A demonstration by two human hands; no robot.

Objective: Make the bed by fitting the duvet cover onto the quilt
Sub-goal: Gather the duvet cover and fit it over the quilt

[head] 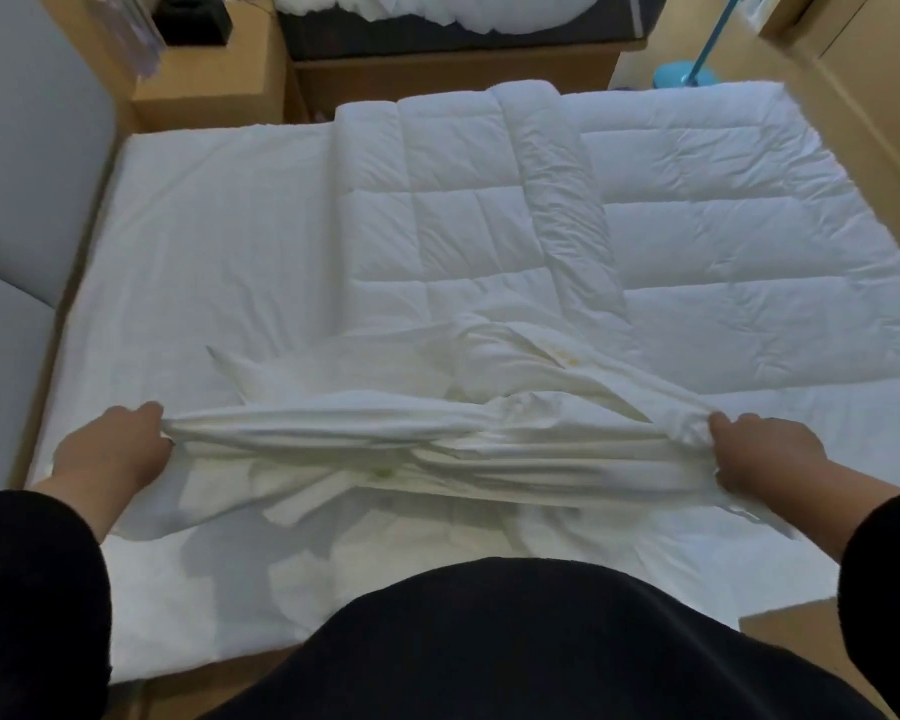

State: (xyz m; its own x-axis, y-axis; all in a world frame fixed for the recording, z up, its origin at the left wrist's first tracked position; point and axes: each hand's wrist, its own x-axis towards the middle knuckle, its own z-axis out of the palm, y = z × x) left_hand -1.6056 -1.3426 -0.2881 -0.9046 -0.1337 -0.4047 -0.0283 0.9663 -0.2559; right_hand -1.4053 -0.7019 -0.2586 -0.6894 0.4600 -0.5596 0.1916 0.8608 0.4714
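Observation:
A white quilted quilt (697, 236) lies spread over the right and middle of the bed, with one folded ridge running down its centre. The white duvet cover (437, 433) is bunched into a long band stretched between my hands near the bed's front. My left hand (110, 449) grips the band's left end. At the right end, my right hand (765, 454) grips a gathered bunch of the cloth. Part of the cover hangs and piles on the sheet below the band.
The bed's white sheet (219, 241) shows bare on the left. A grey padded headboard (27, 148) stands at the left, a wooden nightstand (214, 80) at the back left, a second bed (458, 23) behind, and a blue lamp base (681, 75) on the floor.

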